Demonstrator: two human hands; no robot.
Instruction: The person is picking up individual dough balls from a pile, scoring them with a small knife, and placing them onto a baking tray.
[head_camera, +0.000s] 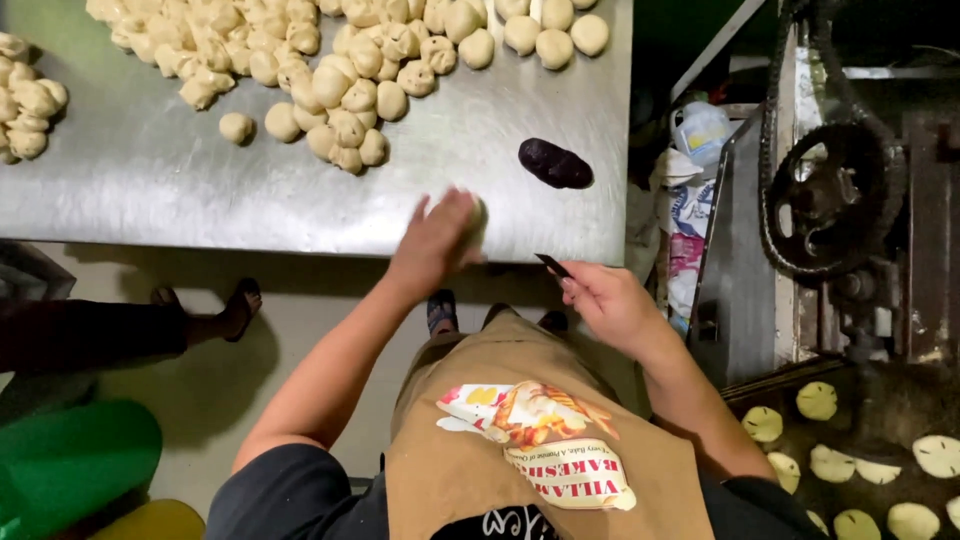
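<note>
Dough ball (474, 215) under the left hand (432, 243) on the steel table (140, 180).
Left palm presses it near the table's front edge; the right hand (605, 300) pinches a dark scraper (552, 265) just off that edge; piled dough balls (330, 70) lie behind, a purple lump (555, 163) nearby.

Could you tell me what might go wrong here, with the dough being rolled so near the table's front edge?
The left hand presses a dough ball close to the steel table edge; it could roll off onto the floor. The right hand holds a small dark blade-like tool close to the left wrist, so a quick move might nick it. The dark purple lump lies close by and might smear onto the pale dough.
</note>
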